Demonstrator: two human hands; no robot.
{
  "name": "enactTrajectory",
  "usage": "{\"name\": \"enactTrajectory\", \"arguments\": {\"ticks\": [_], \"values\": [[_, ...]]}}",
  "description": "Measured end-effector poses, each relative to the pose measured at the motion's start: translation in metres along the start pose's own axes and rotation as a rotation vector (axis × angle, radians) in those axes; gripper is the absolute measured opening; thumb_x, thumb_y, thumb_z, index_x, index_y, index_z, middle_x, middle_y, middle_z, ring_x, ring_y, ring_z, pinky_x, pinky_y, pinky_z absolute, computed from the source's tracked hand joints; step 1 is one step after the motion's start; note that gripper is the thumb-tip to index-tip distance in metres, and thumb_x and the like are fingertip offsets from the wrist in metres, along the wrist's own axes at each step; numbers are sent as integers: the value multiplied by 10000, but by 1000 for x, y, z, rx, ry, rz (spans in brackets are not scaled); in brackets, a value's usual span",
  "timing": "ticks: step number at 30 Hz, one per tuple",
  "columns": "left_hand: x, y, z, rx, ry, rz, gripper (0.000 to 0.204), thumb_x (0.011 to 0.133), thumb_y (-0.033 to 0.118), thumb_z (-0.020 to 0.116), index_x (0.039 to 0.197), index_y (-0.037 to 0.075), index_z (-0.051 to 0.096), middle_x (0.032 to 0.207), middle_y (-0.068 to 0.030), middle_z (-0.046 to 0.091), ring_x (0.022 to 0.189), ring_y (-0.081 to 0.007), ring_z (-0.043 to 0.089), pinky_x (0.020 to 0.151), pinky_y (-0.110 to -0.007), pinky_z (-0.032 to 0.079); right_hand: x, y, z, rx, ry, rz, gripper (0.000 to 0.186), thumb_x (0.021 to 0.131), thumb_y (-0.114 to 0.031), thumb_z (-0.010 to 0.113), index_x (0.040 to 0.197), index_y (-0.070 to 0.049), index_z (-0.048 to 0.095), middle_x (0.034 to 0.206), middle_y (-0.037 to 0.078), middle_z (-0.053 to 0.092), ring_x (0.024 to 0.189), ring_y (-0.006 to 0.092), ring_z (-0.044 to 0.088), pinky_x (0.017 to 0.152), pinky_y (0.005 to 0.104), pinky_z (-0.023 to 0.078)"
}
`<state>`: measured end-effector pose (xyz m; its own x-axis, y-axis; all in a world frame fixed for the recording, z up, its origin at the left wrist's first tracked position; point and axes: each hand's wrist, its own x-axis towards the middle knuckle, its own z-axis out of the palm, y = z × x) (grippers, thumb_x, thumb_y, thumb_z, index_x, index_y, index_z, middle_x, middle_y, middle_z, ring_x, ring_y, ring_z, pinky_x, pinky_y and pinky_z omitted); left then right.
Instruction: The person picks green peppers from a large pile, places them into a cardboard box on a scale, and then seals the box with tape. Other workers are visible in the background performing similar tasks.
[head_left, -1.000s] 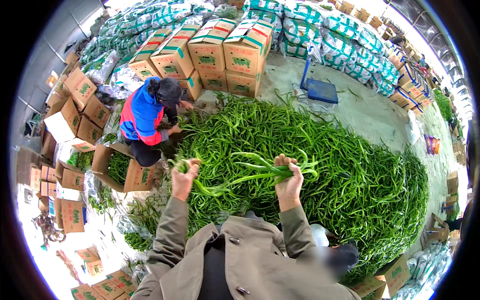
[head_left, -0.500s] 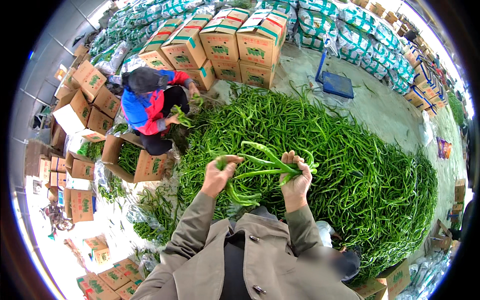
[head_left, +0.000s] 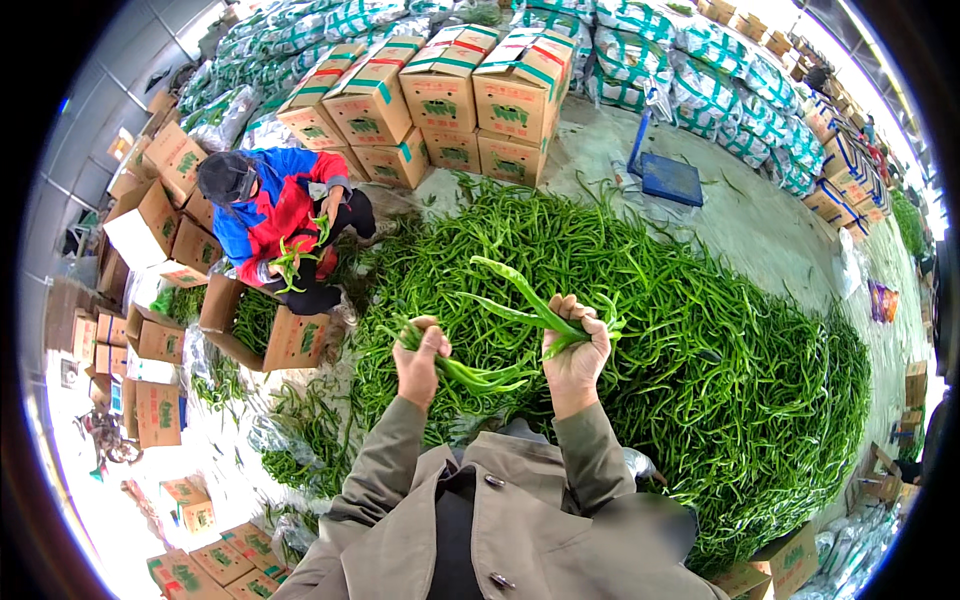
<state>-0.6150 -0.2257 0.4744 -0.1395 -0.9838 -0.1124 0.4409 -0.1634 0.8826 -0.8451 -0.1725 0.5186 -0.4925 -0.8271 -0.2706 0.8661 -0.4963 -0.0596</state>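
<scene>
Several long, slender green peppers [head_left: 512,282] jutted from the right hand [head_left: 577,366], fingers curled round them; I saw the left hand [head_left: 418,374] clasp another curved green bunch [head_left: 474,379] in bent fingers.

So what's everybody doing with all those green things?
A person is holding long green peppers in both hands, above a big pile of them on the floor. The left hand grips one bunch, and the right hand grips another bunch. The two bunches are apart. Across the pile, a co-worker in a blue and red jacket crouches with green peppers too. Beside the co-worker, an open carton has peppers inside.
</scene>
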Motion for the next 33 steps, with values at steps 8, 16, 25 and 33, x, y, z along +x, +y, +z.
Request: {"name": "enactTrajectory", "arguments": {"ticks": [8,16,25,33], "values": [[0,6,31,-37,16,-58,348,1002,215,649,1262,-10,597,849,-29,640,728,-125,598,678,-293,509,-22,26,-2,-269,121,304,83,844,-1,561,900,-42,607,1009,146,700,1055,339,668,1062,485,502],[16,6,9,-182,-46,27,281,994,381,649,1040,108,595,1191,-139,643,813,-144,617,730,-318,561,-40,30,-17,-662,240,495,121,911,-52,666,1004,-65,590,1010,103,679,966,252,691,839,456,600],[25,1,26,42,-17,12,251,890,246,758,1027,119,590,1049,-75,657,841,-135,591,741,-312,539,-37,18,-48,-756,264,529,160,862,-162,792,900,-117,643,678,-62,519,526,60,449,461,243,337],[56,-12,27,107,105,-3,264,878,128,738,1098,56,610,1022,-45,659,873,-146,618,758,-352,566,-18,-27,-97,-647,623,24,256,979,-310,681,948,-64,619,674,-54,487,514,43,399,436,238,299]]}}
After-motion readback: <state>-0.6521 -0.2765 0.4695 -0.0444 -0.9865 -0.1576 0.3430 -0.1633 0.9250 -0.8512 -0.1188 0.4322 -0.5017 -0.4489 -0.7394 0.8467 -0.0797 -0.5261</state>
